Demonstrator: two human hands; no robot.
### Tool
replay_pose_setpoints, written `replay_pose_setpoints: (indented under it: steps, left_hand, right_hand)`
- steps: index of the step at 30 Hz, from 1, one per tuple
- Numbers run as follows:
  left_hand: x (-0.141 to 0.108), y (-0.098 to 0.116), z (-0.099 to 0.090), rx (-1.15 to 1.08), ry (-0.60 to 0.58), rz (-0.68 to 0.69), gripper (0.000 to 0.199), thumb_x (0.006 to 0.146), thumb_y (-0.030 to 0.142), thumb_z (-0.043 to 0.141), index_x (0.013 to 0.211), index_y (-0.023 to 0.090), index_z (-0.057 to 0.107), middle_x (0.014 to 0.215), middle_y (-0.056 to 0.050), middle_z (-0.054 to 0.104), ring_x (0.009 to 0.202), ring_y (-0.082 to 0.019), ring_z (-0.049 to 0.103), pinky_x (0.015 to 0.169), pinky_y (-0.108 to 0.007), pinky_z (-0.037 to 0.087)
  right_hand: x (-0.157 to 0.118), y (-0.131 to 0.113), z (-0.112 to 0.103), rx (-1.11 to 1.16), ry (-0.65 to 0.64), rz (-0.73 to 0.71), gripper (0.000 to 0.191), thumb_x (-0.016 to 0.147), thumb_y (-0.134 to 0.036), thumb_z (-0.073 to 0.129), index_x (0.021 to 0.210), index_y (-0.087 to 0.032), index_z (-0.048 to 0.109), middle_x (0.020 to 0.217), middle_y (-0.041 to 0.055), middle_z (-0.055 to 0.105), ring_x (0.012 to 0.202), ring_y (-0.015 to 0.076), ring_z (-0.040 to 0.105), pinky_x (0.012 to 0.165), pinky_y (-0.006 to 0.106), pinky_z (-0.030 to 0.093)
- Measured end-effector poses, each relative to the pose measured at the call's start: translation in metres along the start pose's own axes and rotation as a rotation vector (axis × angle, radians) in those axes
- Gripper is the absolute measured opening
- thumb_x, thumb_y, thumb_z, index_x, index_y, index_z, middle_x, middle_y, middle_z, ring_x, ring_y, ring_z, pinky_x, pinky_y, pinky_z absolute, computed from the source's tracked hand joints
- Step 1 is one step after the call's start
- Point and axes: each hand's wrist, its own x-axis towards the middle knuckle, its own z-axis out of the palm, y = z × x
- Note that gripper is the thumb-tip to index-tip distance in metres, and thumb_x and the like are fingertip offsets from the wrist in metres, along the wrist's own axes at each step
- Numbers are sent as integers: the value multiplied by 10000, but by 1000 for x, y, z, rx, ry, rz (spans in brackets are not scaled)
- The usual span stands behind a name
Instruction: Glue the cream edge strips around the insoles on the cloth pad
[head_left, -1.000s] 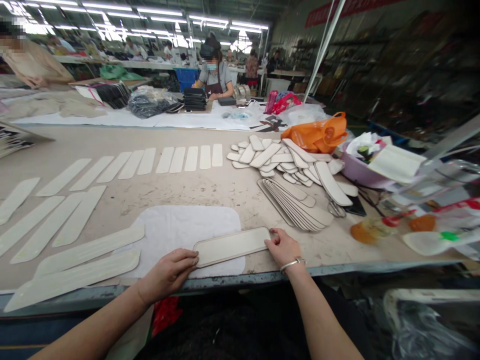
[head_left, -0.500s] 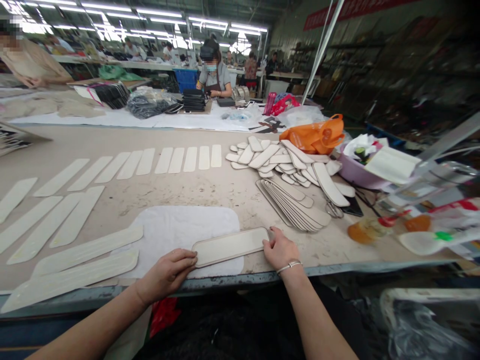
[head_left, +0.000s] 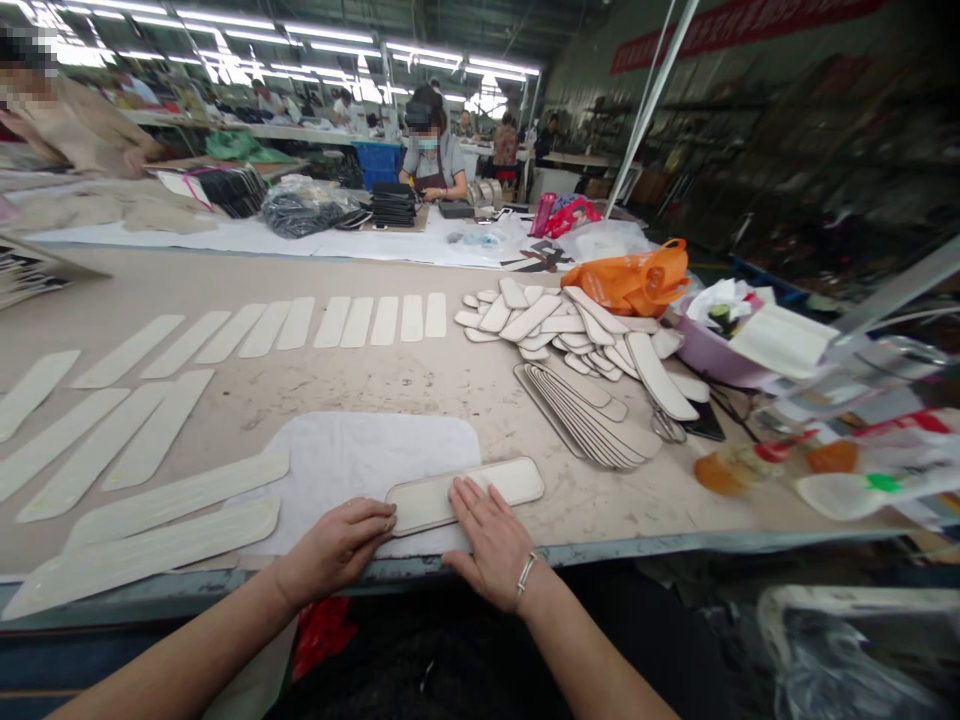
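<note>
A pale rounded panel [head_left: 517,482] with a darker rim lies at the near edge of the table [head_left: 337,388], slanting slightly, its left part over a white sheet [head_left: 382,440] and its right end beyond it. The left hand [head_left: 341,545] is at the panel's left end, fingers pressed together and bent, their tips touching it; whether the thumb pinches from below I cannot tell. The right hand [head_left: 491,540], with a bracelet [head_left: 526,574] at the wrist, lies palm down across the panel's middle, fingers straight and slightly spread, thumb held apart toward the table's near edge. Just left of the sheet, two long pale strips [head_left: 187,490] overlap its edge, and farther off a row of shorter strips [head_left: 384,320] runs across the table. To the right sit a fanned stack of rimmed pieces [head_left: 592,420] and, beyond it, a loose pile [head_left: 540,315] near an orange bag [head_left: 626,280] and a purple basin [head_left: 701,350].
</note>
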Motion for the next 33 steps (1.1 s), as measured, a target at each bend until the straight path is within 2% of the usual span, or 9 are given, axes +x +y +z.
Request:
replay_pose_setpoints:
  steps: [8,11,16,18,20,22,26,29,33]
  left_hand:
    - [2,7,-1,-31,20,-46,214,818,140,489,979,199,617,1023,-86,606,954,-154,571,839,-290,494]
    - [1,9,-4,-100,60,-113,200,801,192,527,976,195,625,1003,-80,634,936,-163,593,829,-297,505]
    - [-2,11,-14,-275,227,-463,299,829,258,489,1102,146,537,916,-74,670,746,-148,644,652,-275,554]
    - [6,21,-12,-221,279,-416,294,845,249,464,1119,164,531,989,-82,657,865,-166,630,750,-317,540]
    - [25,41,-3,-129,218,-253,334,855,253,447,1174,175,506,1146,-101,593,1085,-198,534,908,-371,466]
    - [50,65,14,-56,66,-85,459,862,312,427,1287,142,397,1318,-130,450,1273,-233,330,1026,-413,344]
    - [95,96,51,30,-218,15,734,837,542,346,1365,48,219,1416,-195,259,1340,-284,117,1085,-457,177]
    - [98,88,57,87,-306,20,777,832,587,287,1375,42,175,1431,-198,210,1347,-272,78,1093,-440,111]
    - [71,47,28,207,-363,-37,744,838,552,331,1388,87,143,1459,-170,120,1350,-266,31,1085,-448,93]
  right_hand:
    - [-18,54,3,-171,-95,389,704,861,-567,181,1395,-109,163,1465,57,120,1341,222,73,1077,457,96]
    - [-20,61,8,-195,-81,423,711,854,-577,176,1397,-118,151,1469,48,106,1342,228,62,1075,472,87]
    - [-19,58,15,-196,-53,422,717,849,-581,185,1397,-119,154,1467,53,124,1340,235,64,1073,479,78]
    - [-19,59,16,-195,-49,412,721,846,-586,189,1397,-121,160,1466,56,133,1340,234,67,1073,475,77]
    - [-19,59,16,-202,-47,415,718,848,-584,188,1396,-120,166,1465,55,137,1339,233,72,1073,475,78]
    - [-20,60,16,-216,-50,424,707,852,-570,195,1394,-116,177,1464,53,137,1339,230,75,1072,474,84]
    - [-20,60,19,-246,-63,418,627,870,-463,229,1391,-118,191,1463,40,151,1339,218,76,1071,469,103]
    - [-20,61,20,-251,-60,420,641,866,-477,237,1390,-111,192,1462,42,154,1339,218,77,1071,471,102]
    - [-20,61,19,-223,-43,422,700,854,-562,205,1392,-116,179,1465,39,133,1339,227,71,1072,476,84]
